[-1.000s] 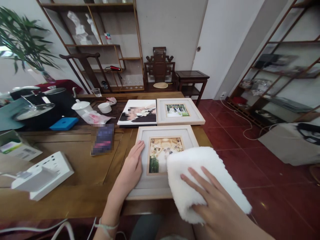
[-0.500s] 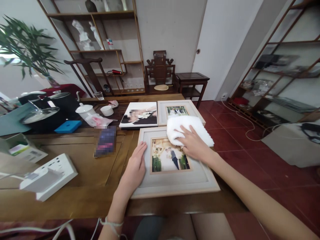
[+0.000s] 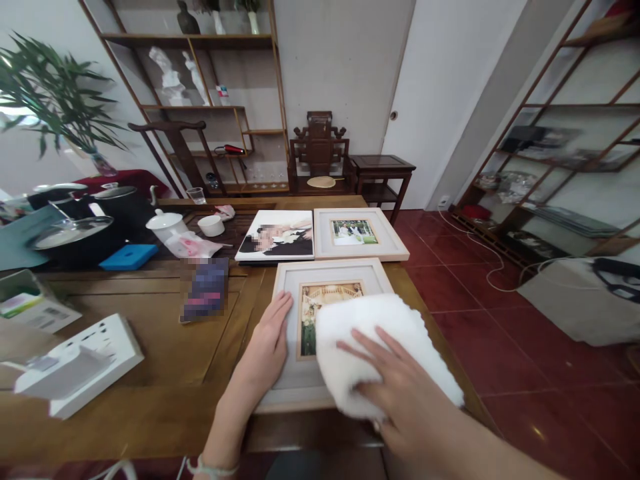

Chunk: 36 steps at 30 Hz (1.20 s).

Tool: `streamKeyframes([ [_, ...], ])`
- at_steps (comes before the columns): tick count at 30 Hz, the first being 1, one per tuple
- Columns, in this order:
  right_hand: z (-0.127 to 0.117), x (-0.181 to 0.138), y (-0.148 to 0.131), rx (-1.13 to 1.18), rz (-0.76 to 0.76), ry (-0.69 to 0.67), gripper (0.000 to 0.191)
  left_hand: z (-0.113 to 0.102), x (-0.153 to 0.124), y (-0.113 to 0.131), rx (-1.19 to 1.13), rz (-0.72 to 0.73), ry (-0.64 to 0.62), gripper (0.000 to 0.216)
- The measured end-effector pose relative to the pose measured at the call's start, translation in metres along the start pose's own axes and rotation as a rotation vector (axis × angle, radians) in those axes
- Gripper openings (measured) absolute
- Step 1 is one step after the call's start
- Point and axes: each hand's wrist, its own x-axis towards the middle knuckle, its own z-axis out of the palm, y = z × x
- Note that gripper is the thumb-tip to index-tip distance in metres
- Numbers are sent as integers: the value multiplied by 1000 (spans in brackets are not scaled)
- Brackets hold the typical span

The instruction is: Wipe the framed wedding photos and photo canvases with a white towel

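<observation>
A light wooden picture frame (image 3: 290,397) with a photo inside lies flat at the front of the table. Along its left edge rests my left hand (image 3: 267,340), fingers stretched out and touching the frame. My right hand (image 3: 395,380) holds a white towel (image 3: 345,333) against the lower right of the frame, its fingers spread over the cloth and the thumb tucked at its near side. The towel hides most of the photo's right half. Behind stand a second framed photo (image 3: 353,232) and a flat picture panel (image 3: 274,237), lying side by side.
Left on the brown wooden table (image 3: 165,400) are a white power strip (image 3: 95,373), a blurred dark packet (image 3: 206,290), a blue box (image 3: 129,257), a white teapot (image 3: 165,225) and black pots (image 3: 75,233). The table's right edge drops to a red tiled floor (image 3: 525,373).
My right hand has pulled the towel from the frame's upper right corner down toward me, over the photo's right side. My left hand keeps its place on the frame's edge.
</observation>
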Motion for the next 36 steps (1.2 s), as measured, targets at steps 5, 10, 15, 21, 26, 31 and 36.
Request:
streamKeyframes([
  [5, -10, 56, 59, -135, 178, 179, 47, -5, 0, 5, -13, -35, -50, 41],
  [10, -17, 86, 86, -203, 184, 167, 45, -4, 1, 5, -21, -42, -37, 41],
  [15, -11, 50, 37, -81, 87, 31, 42, 0, 0, 2, -3, -29, 3, 42],
  [21, -1, -6, -22, 27, -16, -151, 24, 2, -1, -3, 23, -4, 10, 42],
  [26, -2, 10, -3, 25, 19, -42, 36, -1, 0, -1, 3, 6, -15, 42],
  [31, -6, 66, 59, -142, 248, 199, 38, -5, 1, 3, -12, -27, -43, 41],
  [36, -14, 104, 81, -168, 212, 143, 50, -5, 0, 5, -21, -25, -33, 41],
])
